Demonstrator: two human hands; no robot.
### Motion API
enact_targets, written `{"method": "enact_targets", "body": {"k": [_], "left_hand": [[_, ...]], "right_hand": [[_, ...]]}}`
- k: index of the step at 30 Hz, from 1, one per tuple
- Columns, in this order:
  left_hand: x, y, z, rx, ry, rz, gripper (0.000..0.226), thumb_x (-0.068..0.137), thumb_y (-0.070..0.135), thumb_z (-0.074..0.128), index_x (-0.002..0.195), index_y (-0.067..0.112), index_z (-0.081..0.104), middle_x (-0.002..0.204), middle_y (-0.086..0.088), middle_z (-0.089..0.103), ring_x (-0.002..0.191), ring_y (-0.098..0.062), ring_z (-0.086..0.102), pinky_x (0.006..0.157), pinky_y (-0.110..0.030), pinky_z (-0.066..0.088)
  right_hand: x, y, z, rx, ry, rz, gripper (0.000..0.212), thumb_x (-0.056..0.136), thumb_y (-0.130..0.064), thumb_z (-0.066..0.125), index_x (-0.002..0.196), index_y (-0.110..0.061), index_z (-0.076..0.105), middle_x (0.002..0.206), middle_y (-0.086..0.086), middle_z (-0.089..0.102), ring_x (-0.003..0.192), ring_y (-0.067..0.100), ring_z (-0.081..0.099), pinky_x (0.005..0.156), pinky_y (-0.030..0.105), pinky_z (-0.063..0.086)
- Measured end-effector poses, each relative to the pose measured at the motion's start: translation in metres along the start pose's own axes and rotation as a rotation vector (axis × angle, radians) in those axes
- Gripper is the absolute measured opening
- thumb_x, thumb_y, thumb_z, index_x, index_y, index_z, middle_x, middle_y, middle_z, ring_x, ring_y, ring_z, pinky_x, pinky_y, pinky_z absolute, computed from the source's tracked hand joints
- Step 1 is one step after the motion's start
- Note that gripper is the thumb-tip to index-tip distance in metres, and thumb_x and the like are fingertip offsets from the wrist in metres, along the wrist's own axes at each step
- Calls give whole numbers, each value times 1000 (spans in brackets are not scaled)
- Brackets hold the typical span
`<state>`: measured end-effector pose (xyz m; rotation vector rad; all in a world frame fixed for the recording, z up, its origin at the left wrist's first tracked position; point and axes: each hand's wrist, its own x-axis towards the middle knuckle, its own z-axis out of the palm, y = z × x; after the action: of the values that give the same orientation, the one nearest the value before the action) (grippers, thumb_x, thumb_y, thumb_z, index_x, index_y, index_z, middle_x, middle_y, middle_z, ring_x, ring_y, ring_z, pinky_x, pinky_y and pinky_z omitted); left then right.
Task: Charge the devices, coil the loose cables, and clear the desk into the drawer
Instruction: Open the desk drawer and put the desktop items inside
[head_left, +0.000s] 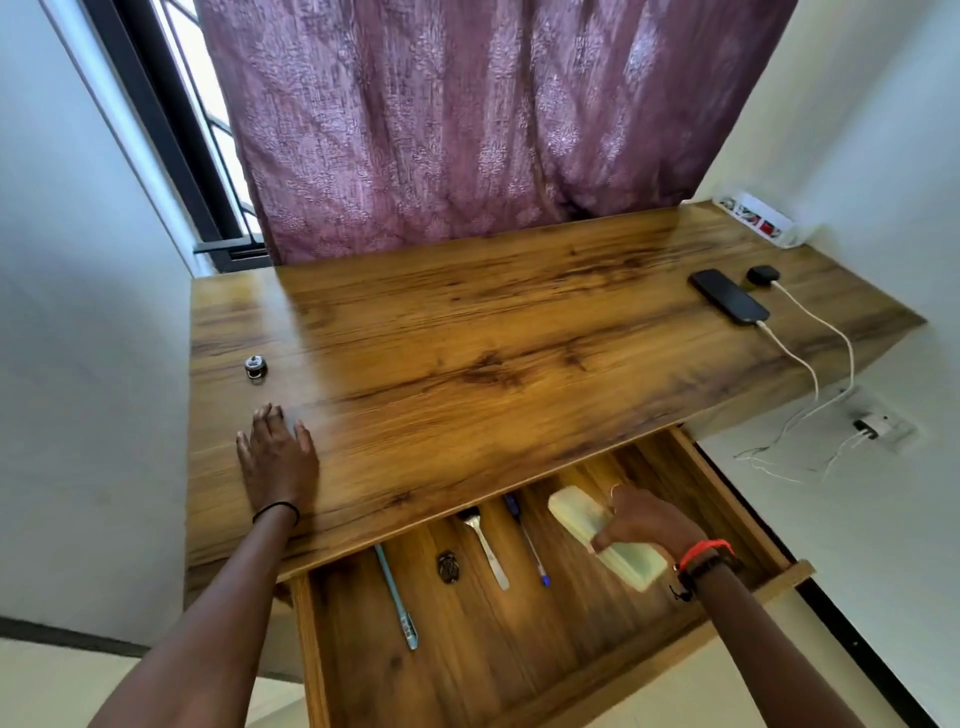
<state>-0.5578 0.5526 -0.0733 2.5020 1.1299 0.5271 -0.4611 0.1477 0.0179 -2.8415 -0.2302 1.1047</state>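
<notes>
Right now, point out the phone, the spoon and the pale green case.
phone (728, 297), head view, middle of its dark screen.
spoon (487, 551), head view, mid-handle.
pale green case (570, 512), head view, far uncovered end.

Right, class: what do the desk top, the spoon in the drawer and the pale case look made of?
Desk top: wood or wood-look laminate, glossy; grain and sheen show. Spoon: likely steel; silvery shine. Pale case: probably plastic; smooth, matte, pale green.

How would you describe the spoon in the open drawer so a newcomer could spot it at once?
Start at the wooden desk and look into the open drawer under its front edge. The spoon lies near the middle, between a small dark trinket and a dark blue pen. It is the only shiny metal item there, handle pointing out.
</notes>
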Motion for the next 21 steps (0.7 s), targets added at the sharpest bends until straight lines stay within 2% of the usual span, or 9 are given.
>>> {"method": "enact_targets", "body": {"k": [5,10,13,18,21], "left_hand": [[-9,-2,0,16,-36,5,47,97,25,34,139,5,35,147,-12,34,139,-25,25,116,-46,13],[-17,-4,1,16,-55,26,48,98,27,34,140,5,33,148,-13,33,140,-26,25,117,-45,12],[-22,-4,-1,19,-48,27,47,98,25,35,140,5,34,147,-14,34,139,-27,27,117,-46,14],[-25,-1,-5,25,-40,36,46,97,23,37,139,4,35,146,-15,35,137,-28,29,116,-46,15],[-25,1,-7,37,-37,28,45,96,23,40,136,4,37,143,-16,37,134,-31,32,115,-47,16]], "right_hand": [[25,0,29,106,53,24,67,69,-37,77,121,-7,47,126,10,51,113,25,52,81,30,42],[54,-11,49,148,185,13,65,65,-41,79,113,-9,50,121,13,56,108,29,57,86,37,50],[55,-21,54,132,234,30,70,71,-43,76,124,-9,45,129,14,48,116,29,52,94,38,47],[57,-21,52,176,230,42,79,71,-53,73,128,-5,44,131,15,46,119,29,50,97,38,46],[55,-11,38,144,165,41,66,77,-43,72,125,-5,47,129,14,49,117,30,51,93,37,45]]}}
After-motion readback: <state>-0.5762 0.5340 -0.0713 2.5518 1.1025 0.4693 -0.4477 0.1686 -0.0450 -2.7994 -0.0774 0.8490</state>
